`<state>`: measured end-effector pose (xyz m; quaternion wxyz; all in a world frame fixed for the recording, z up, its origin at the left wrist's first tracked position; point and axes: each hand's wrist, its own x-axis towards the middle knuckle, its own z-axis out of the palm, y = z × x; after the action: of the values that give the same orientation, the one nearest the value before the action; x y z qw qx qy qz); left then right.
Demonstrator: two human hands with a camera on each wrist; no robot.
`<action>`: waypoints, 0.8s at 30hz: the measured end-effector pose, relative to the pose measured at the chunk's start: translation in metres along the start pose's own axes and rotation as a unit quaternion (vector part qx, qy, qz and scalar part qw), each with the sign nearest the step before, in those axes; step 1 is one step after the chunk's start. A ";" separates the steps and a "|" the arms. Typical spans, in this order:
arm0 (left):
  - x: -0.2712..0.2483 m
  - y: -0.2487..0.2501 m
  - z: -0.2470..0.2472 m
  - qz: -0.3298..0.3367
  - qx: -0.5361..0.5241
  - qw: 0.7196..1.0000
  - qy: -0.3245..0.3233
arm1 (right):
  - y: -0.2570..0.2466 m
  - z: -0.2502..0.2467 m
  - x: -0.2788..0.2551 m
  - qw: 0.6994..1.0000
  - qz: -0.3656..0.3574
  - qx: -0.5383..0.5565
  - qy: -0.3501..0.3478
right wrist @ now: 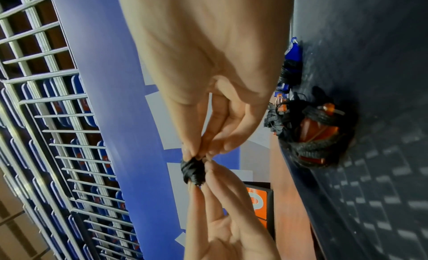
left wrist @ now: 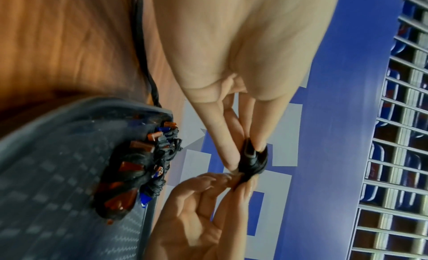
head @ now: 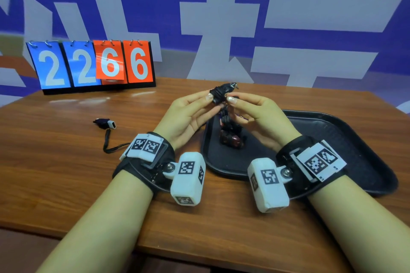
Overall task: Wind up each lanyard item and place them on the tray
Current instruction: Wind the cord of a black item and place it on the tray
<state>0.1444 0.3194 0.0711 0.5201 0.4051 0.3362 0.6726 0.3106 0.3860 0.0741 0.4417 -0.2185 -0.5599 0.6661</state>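
Note:
Both hands hold one small item wrapped in black lanyard cord (head: 219,93) in the air above the table's middle. My left hand (head: 213,101) pinches it from the left between thumb and fingers, and my right hand (head: 228,104) pinches its right side. The left wrist view shows the bundle (left wrist: 253,159) as tightly wound, and so does the right wrist view (right wrist: 193,172). A pile of wound lanyard items (head: 230,135) with orange and blue parts lies at the left end of the black tray (head: 332,139). One unwound item (head: 105,123) lies on the table at the left, its cord (head: 108,144) trailing toward my left wrist.
A flip scoreboard (head: 93,64) reading 2266 stands at the table's back left. The wooden table (head: 55,162) meets a blue and white wall behind. The tray's right part (right wrist: 382,154) holds nothing. A metal grid rack (left wrist: 405,135) shows in the wrist views.

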 end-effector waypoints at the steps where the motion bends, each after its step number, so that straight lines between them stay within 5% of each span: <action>1: -0.001 0.001 -0.001 -0.012 0.002 1.000 -0.004 | 0.000 -0.001 0.000 1.000 0.004 -0.003 -0.003; 18: -0.002 0.002 -0.005 -0.058 0.031 0.997 0.045 | 0.002 -0.002 -0.004 0.988 -0.029 -0.150 -0.023; 24: 0.001 -0.002 -0.006 -0.030 0.072 0.994 0.081 | -0.002 0.000 -0.005 0.961 -0.130 -0.244 -0.028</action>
<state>0.1395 0.3207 0.0672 0.4804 0.3755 0.4363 0.6617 0.3137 0.3821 0.0755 0.4422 -0.2258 -0.7409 0.4522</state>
